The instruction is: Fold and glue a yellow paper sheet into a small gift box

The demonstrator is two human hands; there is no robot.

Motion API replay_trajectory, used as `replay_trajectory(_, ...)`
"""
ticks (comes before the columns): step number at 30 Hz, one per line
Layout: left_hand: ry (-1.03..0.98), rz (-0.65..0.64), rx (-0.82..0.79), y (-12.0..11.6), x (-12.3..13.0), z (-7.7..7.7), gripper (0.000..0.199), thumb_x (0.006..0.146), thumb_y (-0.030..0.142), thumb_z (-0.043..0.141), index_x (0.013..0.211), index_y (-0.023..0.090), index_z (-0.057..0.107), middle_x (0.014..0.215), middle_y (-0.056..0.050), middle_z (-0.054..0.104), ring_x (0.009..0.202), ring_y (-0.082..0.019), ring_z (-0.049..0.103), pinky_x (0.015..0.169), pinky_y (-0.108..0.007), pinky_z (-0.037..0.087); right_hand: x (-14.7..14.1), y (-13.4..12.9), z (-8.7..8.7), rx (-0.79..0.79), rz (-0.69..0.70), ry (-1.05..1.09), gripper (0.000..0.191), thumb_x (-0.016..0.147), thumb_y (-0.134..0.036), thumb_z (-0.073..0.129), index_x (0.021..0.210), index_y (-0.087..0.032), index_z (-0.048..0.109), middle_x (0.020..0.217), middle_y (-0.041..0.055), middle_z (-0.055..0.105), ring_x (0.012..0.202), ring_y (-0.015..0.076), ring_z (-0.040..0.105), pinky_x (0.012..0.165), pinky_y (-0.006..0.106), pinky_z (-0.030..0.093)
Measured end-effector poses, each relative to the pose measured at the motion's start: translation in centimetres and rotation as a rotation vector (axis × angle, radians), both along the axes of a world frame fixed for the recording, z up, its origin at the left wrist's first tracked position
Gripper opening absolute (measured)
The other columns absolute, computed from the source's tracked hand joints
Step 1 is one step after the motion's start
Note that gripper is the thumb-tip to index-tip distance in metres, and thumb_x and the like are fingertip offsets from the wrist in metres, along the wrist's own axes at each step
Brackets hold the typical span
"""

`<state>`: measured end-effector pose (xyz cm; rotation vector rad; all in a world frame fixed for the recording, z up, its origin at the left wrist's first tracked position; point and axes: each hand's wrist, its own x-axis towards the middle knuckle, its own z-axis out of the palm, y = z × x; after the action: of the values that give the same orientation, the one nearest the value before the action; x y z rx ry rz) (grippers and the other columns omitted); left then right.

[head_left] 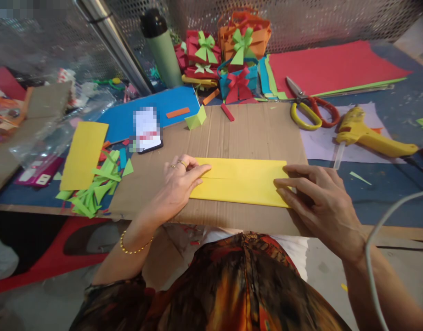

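Observation:
A folded yellow sheet [242, 183] lies lengthwise on the brown cardboard [214, 138], with a crease or flap edge near its left part. My left hand [179, 184] holds its left end, thumb on top and fingers bent together at the edge. At the right end my right hand [313, 188] grips the short edge between thumb and fingers; part of that edge is hidden under the fingers.
Scissors [309, 108] and a yellow glue gun [366, 133] lie right of the cardboard. Green scraps [97, 188], a yellow piece [82, 156] and a phone [147, 131] are left. Behind stand a bottle [163, 55], small paper bags [239, 80] and red sheets [331, 69]. A cable [371, 257] hangs right.

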<state>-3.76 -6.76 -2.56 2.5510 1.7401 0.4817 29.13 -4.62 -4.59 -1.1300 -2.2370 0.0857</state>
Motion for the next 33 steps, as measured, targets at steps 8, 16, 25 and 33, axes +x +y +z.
replay_trajectory(8, -0.019, -0.024, 0.015, 0.1, -0.1, 0.0, 0.034, 0.102, 0.014, 0.052, 0.131, 0.024, 0.066, 0.111, -0.005, 0.060, 0.106, -0.023, 0.055, 0.084, -0.037, 0.035, 0.0, 0.0, 0.1, 0.002, 0.013, -0.009, 0.016, 0.101, -0.030, 0.058, 0.103, -0.023, 0.073, 0.118, 0.0120, 0.070, 0.105, 0.0321, 0.067, 0.082, 0.050, 0.052)
replay_trajectory(16, -0.020, -0.030, 0.024, 0.1, -0.1, -0.1, 0.033, 0.104, 0.016, 0.051, 0.132, 0.025, 0.066, 0.111, -0.006, 0.061, 0.106, -0.022, 0.056, 0.084, -0.037, 0.037, 0.0, 0.1, 0.0, 0.019, 0.011, -0.011, 0.018, 0.102, -0.031, 0.057, 0.103, -0.022, 0.073, 0.117, 0.0128, 0.070, 0.104, 0.0325, 0.066, 0.082, 0.051, 0.052)
replay_trajectory(25, 0.171, -0.156, 0.262, -0.2, 0.7, 0.6, 0.036, 0.104, 0.009, 0.041, 0.125, 0.022, 0.068, 0.116, -0.007, 0.068, 0.104, -0.022, 0.058, 0.089, -0.040, 0.034, 0.0, 0.1, 0.2, 0.016, 0.005, -0.028, 0.019, 0.102, -0.030, 0.057, 0.103, -0.022, 0.074, 0.118, 0.0124, 0.071, 0.102, 0.0293, 0.065, 0.082, 0.047, 0.051)
replay_trajectory(33, 0.375, -0.302, 0.244, -0.3, 1.0, 1.6, 0.057, 0.103, 0.003, 0.038, 0.147, 0.035, 0.053, 0.107, -0.005, 0.064, 0.101, -0.021, 0.058, 0.095, -0.040, 0.035, -0.3, 0.0, 0.2, -0.013, -0.003, -0.001, 0.020, 0.103, -0.030, 0.056, 0.103, -0.021, 0.074, 0.118, 0.0125, 0.070, 0.107, 0.0304, 0.065, 0.086, 0.048, 0.051)
